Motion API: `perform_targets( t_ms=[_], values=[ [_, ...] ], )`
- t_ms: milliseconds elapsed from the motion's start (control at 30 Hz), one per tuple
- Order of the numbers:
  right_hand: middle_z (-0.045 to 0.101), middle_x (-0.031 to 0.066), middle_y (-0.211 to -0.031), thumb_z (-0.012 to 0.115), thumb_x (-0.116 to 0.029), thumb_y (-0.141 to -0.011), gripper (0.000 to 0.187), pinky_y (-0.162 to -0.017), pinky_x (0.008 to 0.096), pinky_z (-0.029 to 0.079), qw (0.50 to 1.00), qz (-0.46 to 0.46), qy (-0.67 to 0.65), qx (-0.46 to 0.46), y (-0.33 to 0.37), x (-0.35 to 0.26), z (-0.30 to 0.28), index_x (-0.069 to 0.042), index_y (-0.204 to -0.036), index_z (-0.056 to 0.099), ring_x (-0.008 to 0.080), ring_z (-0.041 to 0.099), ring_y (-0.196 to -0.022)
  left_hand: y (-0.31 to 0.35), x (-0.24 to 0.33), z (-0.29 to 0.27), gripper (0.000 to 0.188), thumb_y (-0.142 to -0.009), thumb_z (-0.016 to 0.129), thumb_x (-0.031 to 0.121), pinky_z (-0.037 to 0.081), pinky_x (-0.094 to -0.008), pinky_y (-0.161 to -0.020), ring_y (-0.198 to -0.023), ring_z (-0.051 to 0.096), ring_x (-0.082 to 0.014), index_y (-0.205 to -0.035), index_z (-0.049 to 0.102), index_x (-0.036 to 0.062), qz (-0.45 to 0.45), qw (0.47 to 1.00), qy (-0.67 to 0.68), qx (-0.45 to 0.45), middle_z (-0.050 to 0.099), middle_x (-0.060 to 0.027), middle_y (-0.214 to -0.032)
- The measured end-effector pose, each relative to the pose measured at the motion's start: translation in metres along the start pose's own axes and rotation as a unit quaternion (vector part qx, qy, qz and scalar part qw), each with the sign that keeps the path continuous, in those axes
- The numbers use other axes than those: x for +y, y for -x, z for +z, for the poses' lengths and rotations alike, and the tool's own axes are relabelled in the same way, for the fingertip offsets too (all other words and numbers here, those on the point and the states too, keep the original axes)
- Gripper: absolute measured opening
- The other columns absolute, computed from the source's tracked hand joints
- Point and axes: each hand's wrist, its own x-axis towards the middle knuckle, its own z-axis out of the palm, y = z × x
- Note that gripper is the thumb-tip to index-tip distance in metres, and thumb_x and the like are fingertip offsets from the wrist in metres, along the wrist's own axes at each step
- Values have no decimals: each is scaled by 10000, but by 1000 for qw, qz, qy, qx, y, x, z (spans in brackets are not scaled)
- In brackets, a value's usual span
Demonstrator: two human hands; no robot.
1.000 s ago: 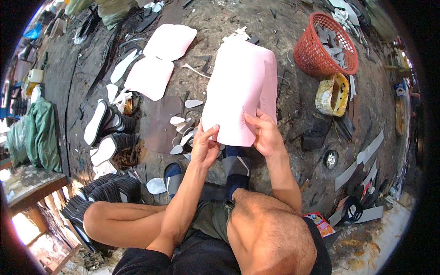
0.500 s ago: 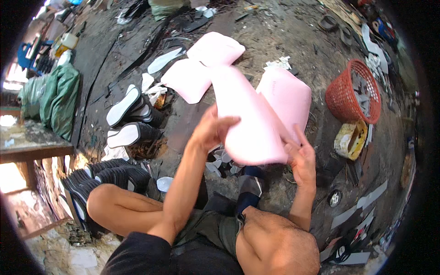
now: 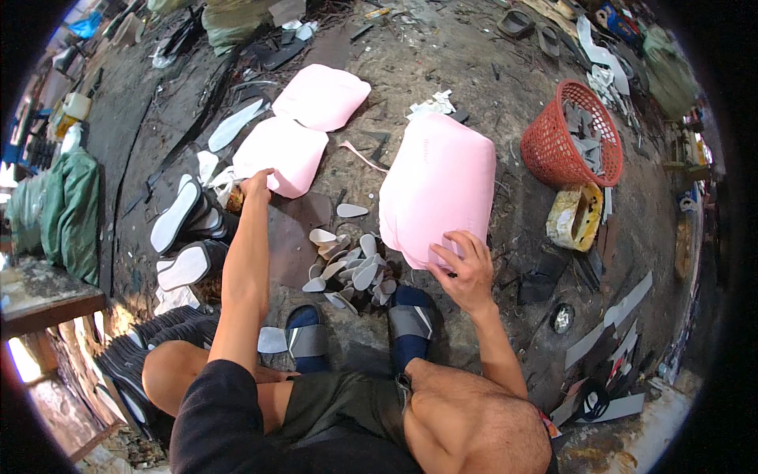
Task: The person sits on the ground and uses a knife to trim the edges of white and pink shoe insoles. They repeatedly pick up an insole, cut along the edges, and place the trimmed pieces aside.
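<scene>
My left hand (image 3: 257, 184) reaches to the near edge of a pink sheet (image 3: 286, 158) on the left, its fingers closed on the rim and partly hidden. Just beyond, another pink sheet (image 3: 320, 96) lies with its corner against the first. My right hand (image 3: 466, 272) rests on the near end of a pink stack (image 3: 442, 178), fingers apart and the thumb at the edge. Between the hands, on the ground, lies a heap of small grey-white oval pieces (image 3: 355, 268).
White-soled dark footwear pieces (image 3: 178, 213) and rows of black soles (image 3: 150, 340) stand at left. To the right are a red basket (image 3: 545, 146) of grey scraps and a yellowed cut container (image 3: 575, 217). My sandalled feet (image 3: 410, 324) are close in front.
The pink sheet held up between both hands is now down on the right stack. My left hand has moved left to another sheet; my right hand has come down and left onto the stack.
</scene>
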Motion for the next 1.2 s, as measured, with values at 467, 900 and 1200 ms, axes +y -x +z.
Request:
perform_targets(
  t_ms=[467,900,1200],
  values=[
    [683,212,-809,539,-189,-998,142,-603,513,488,933,214,105,268,-72,97,-98,-73,-946,603,441,661,-738,282,-75,44,221,-810,784,203,510,-419,-867,-977,679,-327,-980,739,69,441,786,-341,-268,725,-146,-963],
    [706,107,-872,634,-156,-882,100,-713,411,536,992,-50,86,-79,-16,8,-14,-77,-914,685,281,697,-814,274,-42,36,227,-809,785,204,488,-400,-833,-963,615,-222,-997,755,81,604,570,-492,-262,692,-67,-943],
    [736,152,-993,713,-197,-913,282,-739,325,559,892,241,-355,144,26,-44,-5,35,-1074,714,209,713,-862,433,9,-21,160,-841,765,-21,549,-233,-683,-769,670,-90,-986,698,-32,121,793,-27,-596,725,-56,-854]
  ],
)
